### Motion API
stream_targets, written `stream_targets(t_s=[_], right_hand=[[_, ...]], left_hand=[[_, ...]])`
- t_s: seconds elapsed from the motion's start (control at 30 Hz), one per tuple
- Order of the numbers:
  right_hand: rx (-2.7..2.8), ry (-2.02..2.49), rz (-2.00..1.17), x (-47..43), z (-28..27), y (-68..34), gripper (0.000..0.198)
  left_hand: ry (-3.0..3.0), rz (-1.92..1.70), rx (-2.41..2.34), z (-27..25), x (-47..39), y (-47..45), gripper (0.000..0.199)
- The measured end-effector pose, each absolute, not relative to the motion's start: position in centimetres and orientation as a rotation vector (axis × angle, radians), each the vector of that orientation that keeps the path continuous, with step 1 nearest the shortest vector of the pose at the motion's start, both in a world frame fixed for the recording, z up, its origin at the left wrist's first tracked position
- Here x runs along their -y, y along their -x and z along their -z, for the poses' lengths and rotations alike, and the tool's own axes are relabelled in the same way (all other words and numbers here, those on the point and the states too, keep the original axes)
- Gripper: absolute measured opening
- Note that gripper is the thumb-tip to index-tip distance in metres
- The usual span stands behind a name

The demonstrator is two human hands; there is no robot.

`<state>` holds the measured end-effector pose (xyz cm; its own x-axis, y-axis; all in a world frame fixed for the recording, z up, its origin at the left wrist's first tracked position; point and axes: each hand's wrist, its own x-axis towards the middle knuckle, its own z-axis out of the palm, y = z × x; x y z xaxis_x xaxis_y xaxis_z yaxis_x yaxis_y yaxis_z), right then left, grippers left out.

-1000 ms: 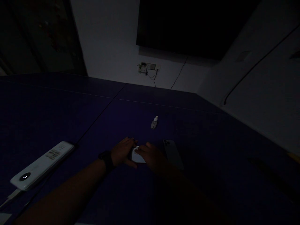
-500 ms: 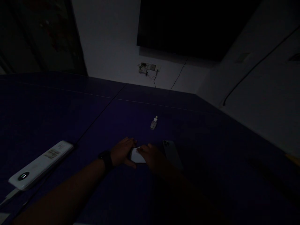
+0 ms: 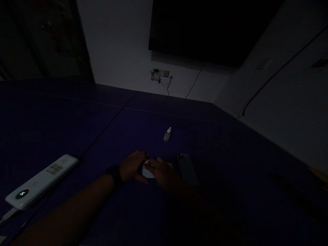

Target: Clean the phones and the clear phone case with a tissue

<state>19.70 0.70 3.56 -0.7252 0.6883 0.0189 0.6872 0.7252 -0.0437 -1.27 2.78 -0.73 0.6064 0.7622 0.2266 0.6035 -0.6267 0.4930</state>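
Observation:
Under my hands lies a pale flat rectangular object (image 3: 148, 174), its middle covered by my right hand; it is too dark to tell what it is. My left hand (image 3: 133, 165), with a dark watch (image 3: 114, 173) on its wrist, grips the left end, thumb at the near edge and fingers at the far edge. My right hand (image 3: 161, 172) is closed, fingertips pinching a small white wipe or cloth (image 3: 146, 162) against the object's left part. A phone (image 3: 188, 169) lies back up beside my right hand. Beyond stands a small dropper bottle (image 3: 167, 135) with a white top.
At the left lies a long white power bank (image 3: 42, 181) with a lit display and a cable (image 3: 9, 214) plugged in. The dark blue tabletop (image 3: 102, 112) reaches a wall with sockets (image 3: 161, 74). A large black screen (image 3: 205, 30) hangs above. The room is very dim.
My right hand has slid left along the pale object with the white wipe, uncovering a bit of its right end. My left hand stays at the left end. The view has shifted slightly.

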Motion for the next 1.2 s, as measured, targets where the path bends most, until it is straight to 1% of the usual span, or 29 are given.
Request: stream_targets(t_s=[0.1,0.2,0.43,0.6,0.7,0.83,0.93,1.07,1.2], right_hand=[[2.953,1.041,-0.121,-0.6,-4.0,-19.8,0.031],[2.963,1.056,-0.171,-0.6,-4.4,-20.7,0.029],[2.866,1.265,0.063,-0.3,-3.6,-20.5,0.027],[2.953,1.065,-0.099,-0.7,-4.4,-21.4,0.029],[2.947,1.123,-0.1,-0.8,-4.8,-22.0,0.033],[2.901,1.209,-0.063,-0.7,-4.2,-21.4,0.029],[2.93,1.126,-0.134,-0.7,-4.0,-21.2,0.028],[2.955,1.126,-0.238,-1.0,-4.4,-22.0,0.036],[2.881,1.251,-0.163,-1.0,-4.1,-21.6,0.031]], left_hand=[[-2.461,-0.581,-1.108,0.6,-2.7,1.3,0.086],[-2.462,-0.553,-1.112,0.5,-2.7,1.2,0.083],[-2.463,-0.565,-1.11,0.6,-2.8,1.3,0.081],[-2.46,-0.574,-1.102,0.5,-2.7,1.3,0.079],[-2.46,-0.567,-1.108,0.3,-2.7,1.2,0.077],[-2.456,-0.534,-1.118,0.3,-2.7,1.2,0.081],[-2.448,-0.541,-1.121,0.2,-2.8,1.2,0.083],[-2.454,-0.529,-1.115,0.3,-2.8,1.2,0.078],[-2.469,-0.556,-1.115,0.6,-2.8,1.3,0.078]])
